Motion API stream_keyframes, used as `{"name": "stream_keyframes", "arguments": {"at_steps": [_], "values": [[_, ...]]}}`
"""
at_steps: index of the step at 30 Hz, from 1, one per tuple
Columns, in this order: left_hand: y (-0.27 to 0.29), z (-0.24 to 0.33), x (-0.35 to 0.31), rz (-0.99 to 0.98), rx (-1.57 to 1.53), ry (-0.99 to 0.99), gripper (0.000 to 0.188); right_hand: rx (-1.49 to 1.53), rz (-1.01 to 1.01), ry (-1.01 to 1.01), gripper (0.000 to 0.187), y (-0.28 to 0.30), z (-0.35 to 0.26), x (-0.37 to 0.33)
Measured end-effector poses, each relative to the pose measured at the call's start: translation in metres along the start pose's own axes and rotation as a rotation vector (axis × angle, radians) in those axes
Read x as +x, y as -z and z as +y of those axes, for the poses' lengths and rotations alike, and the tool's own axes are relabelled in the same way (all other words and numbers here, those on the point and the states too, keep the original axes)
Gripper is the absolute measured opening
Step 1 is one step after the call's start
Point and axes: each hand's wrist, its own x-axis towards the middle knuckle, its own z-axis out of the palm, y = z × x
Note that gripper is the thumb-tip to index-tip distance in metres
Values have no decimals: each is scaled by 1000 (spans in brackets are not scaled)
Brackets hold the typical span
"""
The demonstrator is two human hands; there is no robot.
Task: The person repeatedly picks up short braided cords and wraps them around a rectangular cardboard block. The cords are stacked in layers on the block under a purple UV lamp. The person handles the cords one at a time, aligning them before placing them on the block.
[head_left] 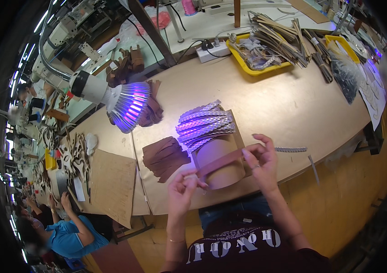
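A worker's two hands stretch a flat brown strip between them at the lower center of the frame, the left hand pinching its left end and the right hand pinching its right end. The hands are apart, with the strip running at a slant in front of a tan rounded form. Over the form's upper part, at the center of the frame, lies a bundle of silvery braided strips, tinted violet. Just left of the bundle, a pile of brown strips rests on the tan-covered table. A single gray braided strip lies to the right of the right hand, near the table's edge. Left of center, a ribbed lamp glows violet on its flexible neck. At the upper right, a yellow tray holds clear plastic and assorted strips, with a white power strip just beside it. A flat brown board lies at the lower left, near a co-worker in a blue shirt.
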Motion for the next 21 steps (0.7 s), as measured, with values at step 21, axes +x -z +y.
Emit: {"name": "stream_keyframes", "arguments": {"at_steps": [21], "values": [[-48, 13, -1, 215, -178, -96, 14, -413, -557, -143, 28, -1, -67, -4]]}}
